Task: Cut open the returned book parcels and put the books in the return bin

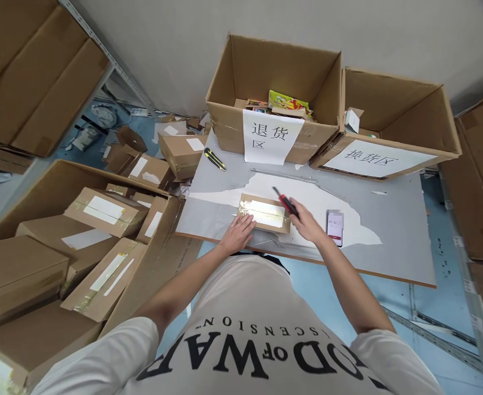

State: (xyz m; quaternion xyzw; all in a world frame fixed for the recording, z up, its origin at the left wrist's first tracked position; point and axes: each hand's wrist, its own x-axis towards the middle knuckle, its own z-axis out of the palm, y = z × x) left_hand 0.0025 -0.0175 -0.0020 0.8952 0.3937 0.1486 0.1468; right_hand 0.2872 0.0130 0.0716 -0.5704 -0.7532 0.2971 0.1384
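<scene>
Flat brown cardboard parcel point(265, 213), sealed along its top with a strip of clear shiny tape, lies on the grey desk point(393, 241) right in front of you, its long axis running left to right and slightly tilted, the right end a little nearer to you.

From the head view, your left hand point(238, 232) rests flat and open on the parcel's near left corner, fingers spread on the cardboard, pinning it rather than gripping it. Your right hand point(307, 222) sits at the parcel's right end, its grip closed around a red-handled utility knife point(285, 201) whose dark tip points up and left, over the far right corner of the parcel. So the tape strip stretches away to the left of the blade, along the parcel's length, toward your left hand.

Just to the right of your right hand a small phone with a red-and-white screen point(335, 227) lies on the desk. A yellow-and-black utility knife point(215, 159) lies well apart at the far left of the desk, near the open cardboard box with a white paper label point(271, 104).
</scene>
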